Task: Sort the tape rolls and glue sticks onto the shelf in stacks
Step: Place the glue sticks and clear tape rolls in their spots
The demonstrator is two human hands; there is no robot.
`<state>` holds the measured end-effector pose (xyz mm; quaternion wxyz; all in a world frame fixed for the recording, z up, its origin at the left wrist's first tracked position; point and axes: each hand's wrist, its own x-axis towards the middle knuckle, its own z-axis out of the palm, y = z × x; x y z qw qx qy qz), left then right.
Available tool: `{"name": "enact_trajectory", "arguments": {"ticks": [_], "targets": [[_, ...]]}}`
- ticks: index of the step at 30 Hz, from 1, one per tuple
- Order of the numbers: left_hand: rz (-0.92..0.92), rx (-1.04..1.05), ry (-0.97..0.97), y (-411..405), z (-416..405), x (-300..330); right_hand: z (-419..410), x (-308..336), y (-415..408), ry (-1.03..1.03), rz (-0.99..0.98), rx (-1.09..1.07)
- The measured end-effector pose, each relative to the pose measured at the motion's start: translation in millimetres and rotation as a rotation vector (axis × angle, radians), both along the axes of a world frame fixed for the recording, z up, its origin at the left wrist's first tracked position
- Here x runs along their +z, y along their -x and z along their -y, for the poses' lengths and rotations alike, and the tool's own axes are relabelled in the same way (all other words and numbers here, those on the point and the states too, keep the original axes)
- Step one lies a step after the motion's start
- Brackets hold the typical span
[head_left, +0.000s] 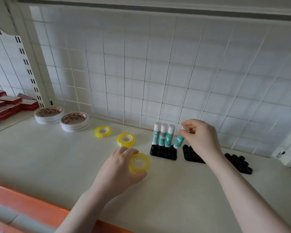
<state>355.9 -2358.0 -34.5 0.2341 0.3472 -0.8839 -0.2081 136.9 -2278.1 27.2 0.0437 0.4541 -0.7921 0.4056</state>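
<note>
My left hand (pixel 118 167) grips a yellow tape roll (pixel 139 163) just above the white shelf (pixel 40 157). Two more yellow tape rolls sit behind it, one (pixel 126 139) close and one (pixel 102 131) farther left. My right hand (pixel 200 137) pinches the white cap of a teal glue stick (pixel 178 141), tilted, its base at the right edge of a black holder (pixel 164 153). Three glue sticks (pixel 163 137) stand upright in that holder's back row.
Two stacks of wide white tape rolls (pixel 49 114) (pixel 74 121) lie at the back left. Red boxes (pixel 5 105) are piled beyond the shelf post. Two more black holders (pixel 191 154) (pixel 238 163) sit to the right. A wire grid panel (pixel 158 64) backs the shelf; an orange edge (pixel 23 200) runs along the front.
</note>
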Motion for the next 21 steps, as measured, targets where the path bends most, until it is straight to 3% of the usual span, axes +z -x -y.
{"name": "enact_trajectory", "arguments": {"ticks": [21], "targets": [[0.023, 0.048, 0.001, 0, 1, 2, 14, -11, 9, -0.019, -0.013, 0.101]]}}
